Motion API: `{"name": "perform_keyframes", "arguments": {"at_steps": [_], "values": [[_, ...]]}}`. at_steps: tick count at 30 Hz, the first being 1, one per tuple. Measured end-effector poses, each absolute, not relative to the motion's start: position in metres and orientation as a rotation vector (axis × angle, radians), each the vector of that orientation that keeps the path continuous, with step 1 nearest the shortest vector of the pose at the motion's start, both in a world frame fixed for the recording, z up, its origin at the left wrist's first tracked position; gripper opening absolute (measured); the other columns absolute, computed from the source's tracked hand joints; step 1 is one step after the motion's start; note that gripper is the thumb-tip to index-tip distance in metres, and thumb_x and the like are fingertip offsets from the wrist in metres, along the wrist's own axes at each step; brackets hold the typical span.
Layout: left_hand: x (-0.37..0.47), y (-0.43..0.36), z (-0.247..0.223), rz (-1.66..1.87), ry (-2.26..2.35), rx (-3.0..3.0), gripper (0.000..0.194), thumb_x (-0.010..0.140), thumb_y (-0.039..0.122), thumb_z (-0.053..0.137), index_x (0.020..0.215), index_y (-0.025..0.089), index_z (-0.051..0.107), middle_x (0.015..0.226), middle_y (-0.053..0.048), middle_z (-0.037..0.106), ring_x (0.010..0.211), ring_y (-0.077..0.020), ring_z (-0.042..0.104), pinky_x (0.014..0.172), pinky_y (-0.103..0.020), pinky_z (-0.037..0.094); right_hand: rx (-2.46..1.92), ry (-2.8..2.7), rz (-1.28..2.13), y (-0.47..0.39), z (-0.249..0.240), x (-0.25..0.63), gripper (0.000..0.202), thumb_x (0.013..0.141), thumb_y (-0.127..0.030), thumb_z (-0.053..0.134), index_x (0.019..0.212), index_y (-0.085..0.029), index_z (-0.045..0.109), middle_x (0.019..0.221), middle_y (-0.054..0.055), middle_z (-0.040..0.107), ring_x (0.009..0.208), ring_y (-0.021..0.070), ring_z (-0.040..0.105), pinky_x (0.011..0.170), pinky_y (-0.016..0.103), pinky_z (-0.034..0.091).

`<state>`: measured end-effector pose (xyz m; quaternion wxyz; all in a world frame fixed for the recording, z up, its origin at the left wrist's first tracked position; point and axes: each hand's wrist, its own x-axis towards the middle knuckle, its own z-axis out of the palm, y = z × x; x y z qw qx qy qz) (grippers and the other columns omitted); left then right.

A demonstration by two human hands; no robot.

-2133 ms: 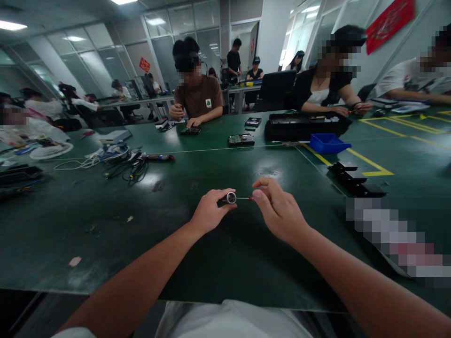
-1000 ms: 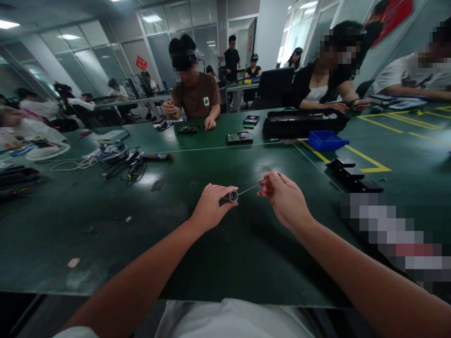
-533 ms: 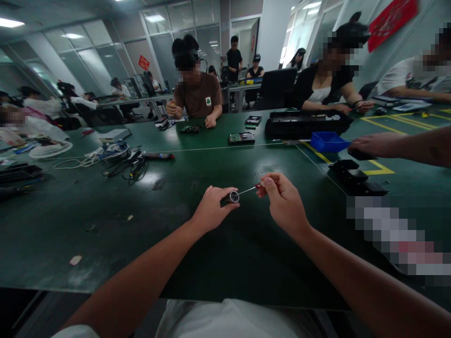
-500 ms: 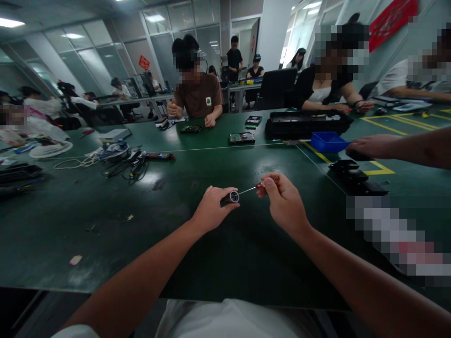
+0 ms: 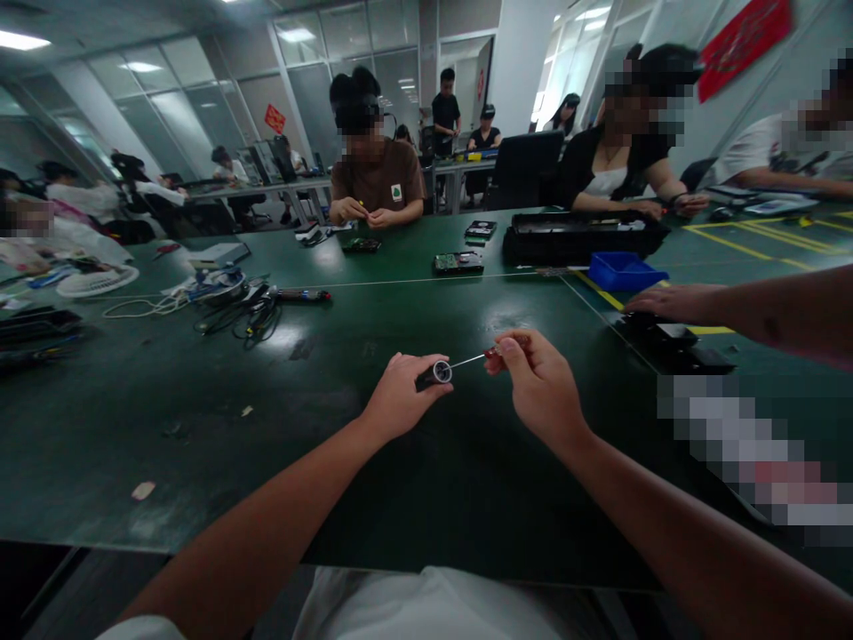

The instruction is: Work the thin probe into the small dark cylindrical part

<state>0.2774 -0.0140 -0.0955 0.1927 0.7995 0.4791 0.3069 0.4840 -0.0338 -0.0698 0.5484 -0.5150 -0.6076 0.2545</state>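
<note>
Between thumb and fingers, my left hand [image 5: 398, 398] grips a dark cylinder [image 5: 426, 380] with a pale ring around its open end, which faces right. My right hand [image 5: 543, 378] is closed around the reddish handle of a screwdriver [image 5: 470, 360]. Its thin metal shaft points left, and the tip meets the cylinder's open end; how deep it reaches is hard to tell. Both hands are just above the green table [image 5: 267, 462].
Cables [image 5: 250, 311] and a dark rod-shaped tool [image 5: 303, 295] lie to the left. Ahead are a hard drive [image 5: 458, 262], a long black housing [image 5: 586, 238] and a blue bin [image 5: 623, 271]. At right, a co-worker's hand [image 5: 673, 304] rests over black parts [image 5: 686, 345].
My hands and the screwdriver have barely moved. The co-worker's hand at right has moved from beside the blue bin down to the black parts. The person opposite has brought both hands together.
</note>
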Motion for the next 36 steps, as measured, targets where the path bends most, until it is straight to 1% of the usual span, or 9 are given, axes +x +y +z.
{"name": "perform_keyframes", "arguments": {"at_steps": [5,9,16,24,28,32,36], "values": [[0.2774,-0.0141,-0.094,0.852,1.364,2.221,0.038,0.086,0.036,0.071,0.123,0.026,0.066,0.107,-0.004,0.069,0.097,-0.0231,0.06,0.096,-0.04,0.044,-1.254,-1.457,0.62,-0.0339,-0.068,0.4845,0.024,0.097,-0.038,0.049,0.095,-0.019,0.061,0.077,0.005,0.07,0.069,0.0184,0.066,0.067,0.036,0.052],[0.2772,-0.0141,-0.093,0.854,1.374,2.226,0.039,0.085,0.035,0.072,0.123,0.027,0.066,0.108,-0.004,0.069,0.099,-0.0236,0.06,0.098,-0.041,0.043,-1.273,-1.48,0.6,-0.0355,-0.0657,0.4851,0.025,0.096,-0.04,0.052,0.094,-0.018,0.063,0.076,0.005,0.071,0.069,0.0186,0.067,0.067,0.036,0.052],[0.2761,-0.0134,-0.0928,0.866,1.409,2.183,0.039,0.085,0.034,0.072,0.123,0.027,0.066,0.107,-0.004,0.069,0.097,-0.0236,0.061,0.094,-0.04,0.045,-1.314,-1.51,0.579,-0.0354,-0.065,0.4878,0.029,0.096,-0.044,0.054,0.088,-0.018,0.064,0.07,0.003,0.069,0.065,0.0169,0.065,0.066,0.033,0.048],[0.2784,-0.016,-0.0892,0.862,1.423,2.171,0.04,0.084,0.03,0.073,0.123,0.026,0.066,0.108,-0.004,0.069,0.099,-0.0225,0.061,0.096,-0.039,0.045,-1.337,-1.526,0.523,-0.0351,-0.0658,0.4875,0.029,0.095,-0.044,0.055,0.088,-0.018,0.066,0.067,0.001,0.067,0.061,0.015,0.063,0.061,0.03,0.045],[0.2789,-0.0167,-0.0876,0.858,1.418,2.174,0.039,0.085,0.03,0.073,0.123,0.025,0.066,0.11,-0.004,0.07,0.1,-0.0219,0.061,0.099,-0.039,0.044,-1.32,-1.538,0.508,-0.035,-0.0672,0.4883,0.028,0.096,-0.043,0.054,0.089,-0.018,0.066,0.067,0.001,0.067,0.061,0.0147,0.063,0.062,0.029,0.046],[0.278,-0.0159,-0.0892,0.862,1.417,2.18,0.039,0.085,0.03,0.073,0.123,0.026,0.066,0.11,-0.003,0.069,0.1,-0.0221,0.061,0.098,-0.039,0.044,-1.315,-1.557,0.498,-0.0358,-0.0676,0.4896,0.029,0.096,-0.044,0.053,0.091,-0.019,0.067,0.069,0.001,0.068,0.062,0.0151,0.063,0.061,0.029,0.045],[0.277,-0.0151,-0.0912,0.865,1.406,2.185,0.04,0.085,0.031,0.073,0.124,0.027,0.065,0.111,-0.003,0.069,0.102,-0.0227,0.061,0.095,-0.038,0.045,-1.358,-1.535,0.466,-0.0357,-0.0665,0.4895,0.032,0.095,-0.048,0.055,0.088,-0.019,0.068,0.067,0.001,0.068,0.061,0.0153,0.063,0.06,0.029,0.044]]}}
